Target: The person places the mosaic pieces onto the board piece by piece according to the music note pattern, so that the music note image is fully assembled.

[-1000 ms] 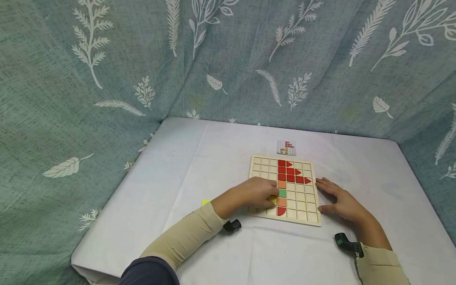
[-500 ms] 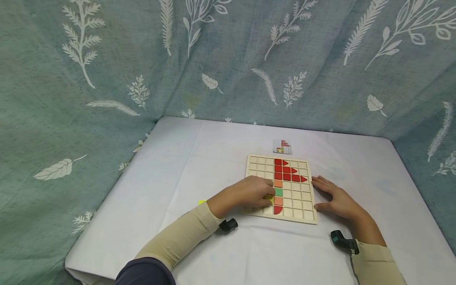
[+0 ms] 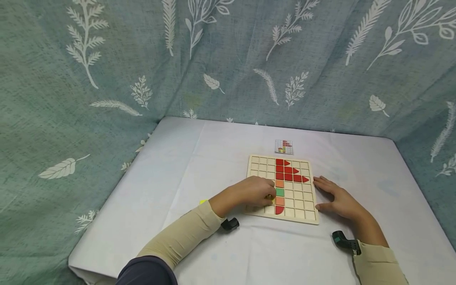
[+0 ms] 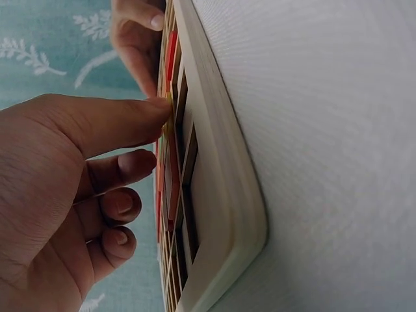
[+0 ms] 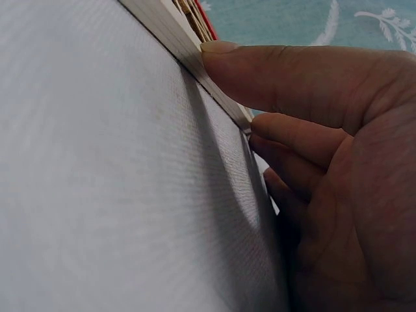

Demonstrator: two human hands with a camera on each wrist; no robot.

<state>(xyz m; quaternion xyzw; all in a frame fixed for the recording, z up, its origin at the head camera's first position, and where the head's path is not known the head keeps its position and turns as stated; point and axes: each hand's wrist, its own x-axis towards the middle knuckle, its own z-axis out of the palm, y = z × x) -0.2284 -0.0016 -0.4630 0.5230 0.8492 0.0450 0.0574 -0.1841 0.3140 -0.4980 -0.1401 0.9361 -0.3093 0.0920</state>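
A wooden grid board (image 3: 298, 203) lies on the table with coloured tiles in its cells. Red tiles (image 3: 288, 177) form three pointed rows near its top; below them run orange, green (image 3: 280, 192) and orange tiles, then a red rounded tile (image 3: 279, 210). Thumb and index finger of my left hand (image 3: 253, 192) pinch a yellow tile (image 3: 273, 201) just left of that column, mostly covering it. The other fingers curl loosely over the board. My right hand (image 3: 342, 204) rests along the right edge, thumb and fingertips touching the rim, fingers extended.
Behind the board lies a small pattern card (image 3: 284, 147) printed with a similar coloured figure. A bright yellow piece (image 3: 203, 201) shows on the white cloth beyond my left forearm. A leaf-patterned curtain (image 3: 228, 59) hangs at the table's back and sides.
The whole view shifts slightly as the head moves. My left fingers stay at the yellow tile, with barely any movement, and the right hand keeps its place at the board's edge.
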